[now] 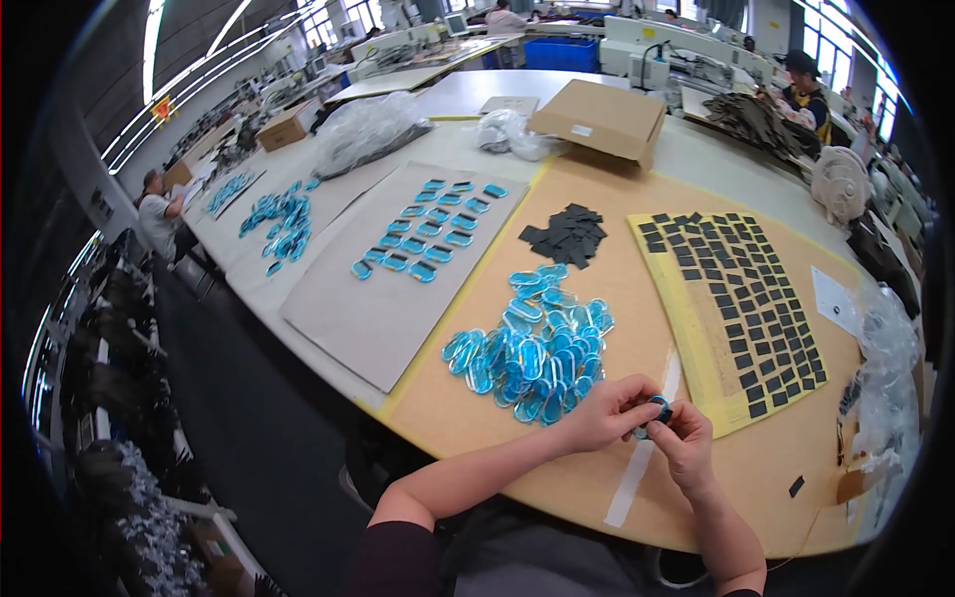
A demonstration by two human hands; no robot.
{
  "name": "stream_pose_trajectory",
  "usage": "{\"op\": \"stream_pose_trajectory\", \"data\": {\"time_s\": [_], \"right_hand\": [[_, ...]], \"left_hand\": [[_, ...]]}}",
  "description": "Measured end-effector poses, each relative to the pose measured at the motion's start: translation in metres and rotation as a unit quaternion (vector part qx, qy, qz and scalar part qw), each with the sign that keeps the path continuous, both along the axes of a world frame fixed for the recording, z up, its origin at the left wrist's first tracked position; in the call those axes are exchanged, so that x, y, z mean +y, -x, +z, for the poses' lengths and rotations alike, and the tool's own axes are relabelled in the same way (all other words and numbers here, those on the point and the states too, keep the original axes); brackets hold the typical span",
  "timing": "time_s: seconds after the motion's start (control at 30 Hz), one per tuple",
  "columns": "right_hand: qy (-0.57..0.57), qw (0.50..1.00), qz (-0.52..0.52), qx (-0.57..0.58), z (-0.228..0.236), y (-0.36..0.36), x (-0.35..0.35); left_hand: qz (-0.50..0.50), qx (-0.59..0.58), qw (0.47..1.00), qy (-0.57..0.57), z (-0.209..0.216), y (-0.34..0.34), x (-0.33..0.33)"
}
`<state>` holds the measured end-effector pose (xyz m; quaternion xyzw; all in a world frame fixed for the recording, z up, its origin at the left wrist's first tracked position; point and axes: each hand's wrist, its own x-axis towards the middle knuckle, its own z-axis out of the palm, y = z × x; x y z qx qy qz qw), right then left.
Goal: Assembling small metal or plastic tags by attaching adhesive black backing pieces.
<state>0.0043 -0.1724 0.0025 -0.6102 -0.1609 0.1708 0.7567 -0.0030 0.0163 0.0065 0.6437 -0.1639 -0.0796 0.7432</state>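
Note:
My left hand and my right hand meet above the near edge of the table, fingers pinched together on one small blue oval piece. Something dark shows against it at the right fingertips; the fingers cover most of both. Just left of my hands lies a heap of shiny blue oval pieces with clear rims. Beyond that heap is a pile of small black rectangles. To the right, a yellow-edged board carries rows of black rectangles.
On a grey board at the left, blue ovals with black strips lie in rows. More blue ovals sit farther left. A cardboard box and plastic bags stand at the back. Clear plastic lines the right edge. Other people work farther off.

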Motion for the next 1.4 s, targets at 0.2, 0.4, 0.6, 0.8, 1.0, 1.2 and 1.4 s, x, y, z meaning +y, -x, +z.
{"op": "stream_pose_trajectory", "data": {"time_s": [0.2, 0.4, 0.6, 0.8, 1.0, 1.2, 1.4], "right_hand": [[0.0, 1.0, -0.01, -0.027, 0.001, 0.002, 0.009], [0.059, 0.996, 0.025, -0.067, -0.001, 0.008, 0.003], [0.021, 0.995, 0.094, -0.014, 0.017, 0.014, 0.008], [0.055, 0.992, 0.115, 0.019, 0.005, 0.004, 0.008], [0.069, 0.993, 0.093, 0.036, 0.001, 0.002, 0.007], [0.074, 0.992, 0.092, 0.034, -0.001, 0.002, 0.006], [0.059, 0.994, 0.087, 0.029, -0.006, 0.002, 0.006]], "left_hand": [[0.037, -0.083, 0.996, -0.02, 0.0, 0.001, 0.006], [0.064, -0.15, 0.984, -0.072, 0.011, 0.022, 0.012], [0.245, -0.027, 0.969, -0.016, 0.02, 0.018, 0.096], [0.541, 0.078, 0.837, -0.016, 0.002, 0.015, 0.306], [0.569, 0.126, 0.813, 0.001, -0.016, 0.027, 0.381], [0.519, -0.024, 0.854, -0.018, -0.002, 0.037, 0.337], [0.492, -0.354, 0.749, -0.269, 0.048, 0.065, 0.258]]}}
